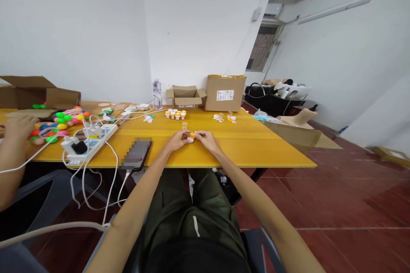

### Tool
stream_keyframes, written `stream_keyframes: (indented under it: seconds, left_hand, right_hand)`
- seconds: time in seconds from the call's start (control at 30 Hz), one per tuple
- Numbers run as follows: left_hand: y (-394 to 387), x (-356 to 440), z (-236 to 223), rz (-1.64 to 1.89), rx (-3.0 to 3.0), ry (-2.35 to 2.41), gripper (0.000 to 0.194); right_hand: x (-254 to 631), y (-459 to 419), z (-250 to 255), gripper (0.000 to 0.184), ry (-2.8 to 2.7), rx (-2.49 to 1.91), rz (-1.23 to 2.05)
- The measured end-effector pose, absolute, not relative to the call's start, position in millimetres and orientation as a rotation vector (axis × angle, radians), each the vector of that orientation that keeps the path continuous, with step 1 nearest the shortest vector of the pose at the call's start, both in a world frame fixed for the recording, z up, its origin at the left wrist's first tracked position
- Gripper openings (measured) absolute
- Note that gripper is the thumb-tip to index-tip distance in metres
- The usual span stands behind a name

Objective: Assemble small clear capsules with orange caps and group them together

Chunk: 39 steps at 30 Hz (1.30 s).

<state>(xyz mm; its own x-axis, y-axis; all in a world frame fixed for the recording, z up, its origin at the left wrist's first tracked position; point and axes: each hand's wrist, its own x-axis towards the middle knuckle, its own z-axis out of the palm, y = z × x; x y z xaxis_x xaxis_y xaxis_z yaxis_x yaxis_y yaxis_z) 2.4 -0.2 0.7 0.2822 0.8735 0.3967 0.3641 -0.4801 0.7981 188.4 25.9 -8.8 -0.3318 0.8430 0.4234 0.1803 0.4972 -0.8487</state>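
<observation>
Above the near part of the table, my left hand has its fingers closed on a small white round piece. Close against it, my right hand pinches a small orange ring-like piece; the fingertips hide part of both. Just behind my left fingers stands a small clear amber cup. Farther back is a cluster of small white-and-orange lidded jars. Loose white and orange pieces lie toward the back right, beside more white pieces.
A phone and a power strip with cables lie to the left. Cardboard boxes and a bottle stand along the wall. A co-worker's hand is near colourful balls at far left.
</observation>
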Motion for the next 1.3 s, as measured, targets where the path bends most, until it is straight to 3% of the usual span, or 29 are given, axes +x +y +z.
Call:
stream_keyframes:
  seconds: [1.3]
  left_hand:
    - [0.2,2.6,-0.7,1.156,1.923,1.09,0.035]
  right_hand:
    - [187.2,20.8,-6.1,0.026,-1.849,-0.878,0.812]
